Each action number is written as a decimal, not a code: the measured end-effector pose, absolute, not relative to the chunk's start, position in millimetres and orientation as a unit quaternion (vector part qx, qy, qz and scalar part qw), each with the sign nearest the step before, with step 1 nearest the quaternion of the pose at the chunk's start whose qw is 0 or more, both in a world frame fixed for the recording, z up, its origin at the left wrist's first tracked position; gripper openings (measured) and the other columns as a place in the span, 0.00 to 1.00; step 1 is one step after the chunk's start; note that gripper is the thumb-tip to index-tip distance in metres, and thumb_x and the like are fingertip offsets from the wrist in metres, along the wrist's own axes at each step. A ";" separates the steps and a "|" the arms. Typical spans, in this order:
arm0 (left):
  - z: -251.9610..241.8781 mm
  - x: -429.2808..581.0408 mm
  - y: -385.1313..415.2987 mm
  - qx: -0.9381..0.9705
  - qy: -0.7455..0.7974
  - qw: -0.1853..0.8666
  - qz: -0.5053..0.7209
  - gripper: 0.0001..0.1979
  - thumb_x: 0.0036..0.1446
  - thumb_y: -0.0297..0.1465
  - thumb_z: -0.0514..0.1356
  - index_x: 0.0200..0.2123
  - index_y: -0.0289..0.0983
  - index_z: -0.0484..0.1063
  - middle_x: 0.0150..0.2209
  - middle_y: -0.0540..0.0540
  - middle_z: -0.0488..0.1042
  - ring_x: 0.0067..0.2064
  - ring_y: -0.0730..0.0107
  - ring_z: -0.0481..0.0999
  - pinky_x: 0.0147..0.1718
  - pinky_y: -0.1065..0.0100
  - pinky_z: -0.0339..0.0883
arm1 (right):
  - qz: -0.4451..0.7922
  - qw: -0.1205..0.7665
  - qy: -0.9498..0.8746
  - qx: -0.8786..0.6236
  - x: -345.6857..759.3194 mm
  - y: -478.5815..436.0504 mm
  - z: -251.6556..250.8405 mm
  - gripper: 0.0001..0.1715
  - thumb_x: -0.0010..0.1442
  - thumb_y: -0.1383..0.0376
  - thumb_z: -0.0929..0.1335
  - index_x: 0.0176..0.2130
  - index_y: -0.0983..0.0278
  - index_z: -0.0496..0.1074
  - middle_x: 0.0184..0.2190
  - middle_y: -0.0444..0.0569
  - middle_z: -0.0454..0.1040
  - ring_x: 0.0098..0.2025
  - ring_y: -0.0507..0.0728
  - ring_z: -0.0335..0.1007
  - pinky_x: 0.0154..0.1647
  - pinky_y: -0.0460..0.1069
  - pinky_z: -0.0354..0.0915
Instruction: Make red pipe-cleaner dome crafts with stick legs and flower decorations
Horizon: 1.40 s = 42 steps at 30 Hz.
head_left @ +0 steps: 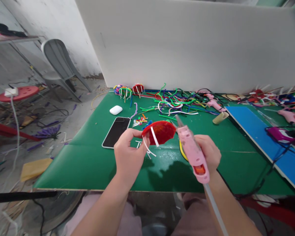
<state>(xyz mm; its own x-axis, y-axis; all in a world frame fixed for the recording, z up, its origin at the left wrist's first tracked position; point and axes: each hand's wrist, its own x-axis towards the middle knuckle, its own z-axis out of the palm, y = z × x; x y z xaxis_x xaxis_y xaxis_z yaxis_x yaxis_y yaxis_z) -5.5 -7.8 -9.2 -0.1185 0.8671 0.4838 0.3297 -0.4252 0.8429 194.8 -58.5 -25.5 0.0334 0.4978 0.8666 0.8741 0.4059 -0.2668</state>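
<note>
The left hand (127, 154) pinched the edge of a fuzzy red disc (159, 131) between thumb and fingers and held it up over the middle of the green table (88, 164), near the front edge. The right hand (208, 152) had its fingers wrapped tight around a pink glue gun (193, 154), and the tip sat just beside the disc's right side. A few white strips (154, 136) were already on the disc, so some sticking looked done, but most of the red was bare. Two finished-looking fuzzy pieces (124, 91) stood at the back edge. A big pile of colored fuzzy wires (174, 101) lay unused near the back. A phone (116, 131) lay to the left.
</note>
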 end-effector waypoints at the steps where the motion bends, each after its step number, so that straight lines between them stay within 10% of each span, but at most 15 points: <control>1: -9.5 -5.4 -7.3 0.623 0.483 0.232 0.570 0.04 0.47 0.30 0.63 0.26 0.39 0.69 0.25 0.54 0.69 0.28 0.77 0.67 0.26 0.73 0.59 | -0.210 0.508 -0.645 -0.531 196.9 -58.2 -25.5 0.07 0.53 0.72 0.68 0.33 0.62 0.67 0.30 0.48 0.72 0.31 0.54 0.69 0.31 0.49 0.65; 20: -10.3 -27.4 24.8 0.525 0.513 0.223 0.641 0.07 0.45 0.31 0.64 0.24 0.35 0.69 0.21 0.54 0.67 0.23 0.80 0.64 0.23 0.75 0.58 | -0.024 0.123 -0.611 -0.782 248.9 -30.9 -57.9 0.18 0.54 0.61 0.67 0.45 0.62 0.69 0.40 0.51 0.67 0.32 0.56 0.69 0.29 0.49 0.61; 34: -14.6 -26.7 27.6 0.531 0.511 0.207 0.643 0.09 0.46 0.34 0.64 0.23 0.35 0.68 0.21 0.53 0.68 0.24 0.79 0.63 0.25 0.74 0.60 | -0.063 0.168 -0.620 -0.764 255.0 -31.6 -59.9 0.27 0.54 0.56 0.67 0.50 0.66 0.70 0.44 0.59 0.69 0.46 0.64 0.65 0.44 0.57 0.63; 42: -14.8 -28.9 30.7 0.528 0.506 0.196 0.654 0.08 0.45 0.33 0.64 0.23 0.36 0.67 0.21 0.54 0.67 0.23 0.80 0.63 0.24 0.75 0.59 | -0.102 0.296 -0.698 -0.645 217.5 -32.1 -47.5 0.14 0.55 0.60 0.68 0.41 0.65 0.73 0.39 0.54 0.73 0.44 0.61 0.64 0.46 0.56 0.62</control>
